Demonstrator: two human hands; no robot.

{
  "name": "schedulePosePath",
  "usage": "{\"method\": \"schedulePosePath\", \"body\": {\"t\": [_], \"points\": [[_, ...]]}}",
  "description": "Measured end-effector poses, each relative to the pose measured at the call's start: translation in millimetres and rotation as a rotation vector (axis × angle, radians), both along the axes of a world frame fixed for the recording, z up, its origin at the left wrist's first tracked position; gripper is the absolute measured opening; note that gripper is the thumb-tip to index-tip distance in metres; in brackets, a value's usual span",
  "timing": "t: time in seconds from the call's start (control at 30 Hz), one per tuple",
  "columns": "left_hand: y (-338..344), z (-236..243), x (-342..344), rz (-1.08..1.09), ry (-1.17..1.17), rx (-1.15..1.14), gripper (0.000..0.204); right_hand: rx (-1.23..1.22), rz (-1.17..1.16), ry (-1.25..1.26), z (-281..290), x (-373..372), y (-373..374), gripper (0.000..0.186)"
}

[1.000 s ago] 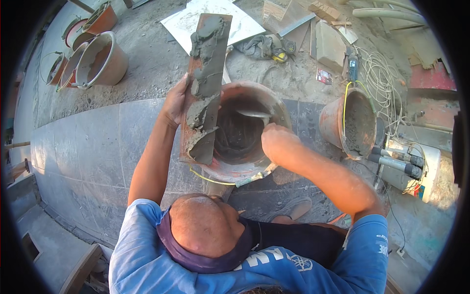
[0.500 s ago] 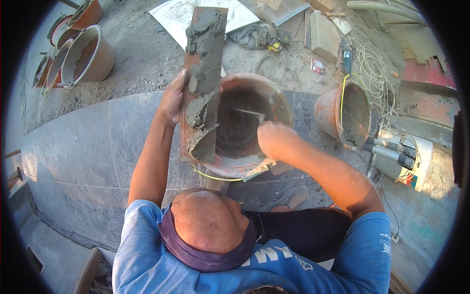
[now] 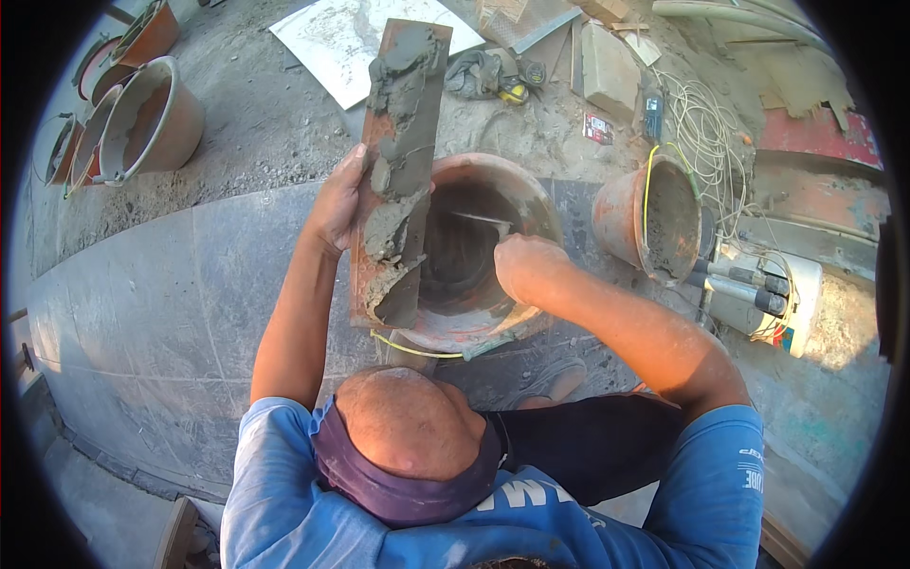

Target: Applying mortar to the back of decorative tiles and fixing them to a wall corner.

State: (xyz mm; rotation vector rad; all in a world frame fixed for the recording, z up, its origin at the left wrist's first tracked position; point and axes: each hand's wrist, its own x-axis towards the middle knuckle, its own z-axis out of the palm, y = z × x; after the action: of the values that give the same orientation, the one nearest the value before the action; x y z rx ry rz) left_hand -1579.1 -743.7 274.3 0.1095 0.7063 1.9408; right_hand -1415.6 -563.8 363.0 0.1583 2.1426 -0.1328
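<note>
My left hand grips the left edge of a long, flat reddish tile, holding it raised beside an orange bucket and partly over its left rim. Grey mortar covers much of the tile's face, smooth along the right side and lumpy along the left. My right hand is closed round the handle of a trowel, whose thin blade edge shows inside the bucket. Wet grey mix coats the bucket's inner wall. Part of the blade is hard to make out against the dark interior.
A smaller mortar-smeared bucket stands to the right, by a coiled cable. Several buckets are grouped at far left. A white marbled slab, a concrete block and a blue tool lie beyond on sandy ground.
The buckets and ground items sit slightly further left in the picture. The tile has tilted slightly, its top leaning right. Both hands keep their grips, and the trowel stays inside the bucket.
</note>
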Motion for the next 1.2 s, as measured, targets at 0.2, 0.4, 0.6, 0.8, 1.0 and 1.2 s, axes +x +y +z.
{"method": "schedulePosePath", "body": {"t": [0.2,0.4,0.6,0.8,1.0,1.2], "points": [[4.4,3.4,-4.3,0.013,0.108,-0.067,0.053,-0.086,0.099,-0.264,-5.3,15.5,-14.7,0.025],[3.5,2.5,-2.2,0.021,0.098,-0.112,0.052,-0.024,0.076,-0.207,3.4,-6.6,15.8,0.026],[11.4,-2.0,-1.9,-0.016,0.111,-0.078,0.052,0.123,-0.019,-0.091,-30.8,7.5,7.4,0.026],[5.4,-6.2,-0.1,-0.034,0.159,-0.119,0.049,-0.002,-0.015,-0.384,-14.5,15.3,-16.3,0.027],[1.0,-9.0,1.5,-0.054,0.149,-0.142,0.048,0.09,-0.038,-0.172,-18.3,-3.9,-1.4,0.027],[-3.1,-9.0,3.0,-0.046,0.136,-0.135,0.048,0.082,0.168,-0.275,-25.3,-1.1,-24.5,0.026]]}}
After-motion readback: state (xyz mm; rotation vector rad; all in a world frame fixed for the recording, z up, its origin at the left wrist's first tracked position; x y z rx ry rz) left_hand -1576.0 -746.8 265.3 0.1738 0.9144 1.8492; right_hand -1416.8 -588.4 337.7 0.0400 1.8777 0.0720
